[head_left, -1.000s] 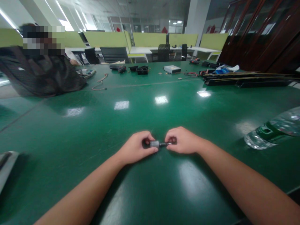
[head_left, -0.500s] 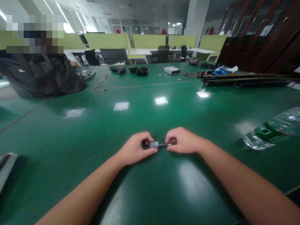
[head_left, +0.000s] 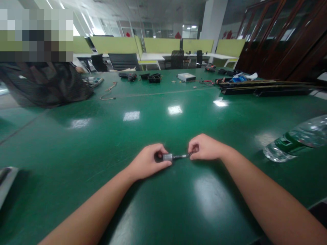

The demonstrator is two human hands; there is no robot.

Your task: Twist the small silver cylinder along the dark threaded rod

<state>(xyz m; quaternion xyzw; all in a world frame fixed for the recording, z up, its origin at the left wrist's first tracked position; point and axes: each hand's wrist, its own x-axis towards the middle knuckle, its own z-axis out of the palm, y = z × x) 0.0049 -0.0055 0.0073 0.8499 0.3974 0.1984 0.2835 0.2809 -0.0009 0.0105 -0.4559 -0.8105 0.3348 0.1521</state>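
Low over the green table, my left hand (head_left: 149,161) is closed around a small cylindrical tool with a grey body (head_left: 168,157) and a thin dark shaft. The shaft points right and ends in a bright silver tip (head_left: 184,156). At that end my right hand (head_left: 204,147) pinches a small dark piece (head_left: 190,154) between thumb and fingertips. The piece is too small to name, and I cannot tell whether it touches the tip. Part of the tool's rear is hidden inside my left fingers.
A clear plastic bottle (head_left: 293,141) with a green label lies at the right. A dark bag (head_left: 56,85) stands at the far left. Black rails (head_left: 268,89), a white box (head_left: 186,77), a cord (head_left: 108,92) and black parts (head_left: 154,78) lie along the back.
My right hand has moved right and slightly away from me along the shaft, so the silver tip now shows. The left hand stays in place with the tool.
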